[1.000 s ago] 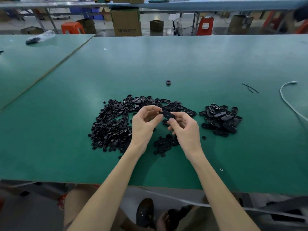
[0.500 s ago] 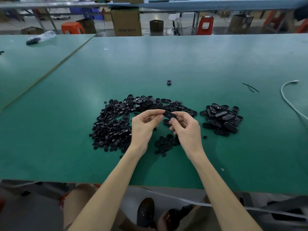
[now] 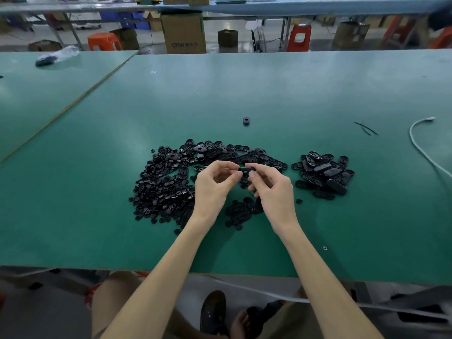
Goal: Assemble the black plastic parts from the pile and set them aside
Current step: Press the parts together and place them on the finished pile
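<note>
Two hands hold one black oval part above the green bench.
The left hand and the right hand each pinch one end of the part between thumb and forefinger. Its long axis runs from left to right, nearly level. It is held over the near side of the big pile. A smaller heap of oval parts lies to the right, apart.
</note>
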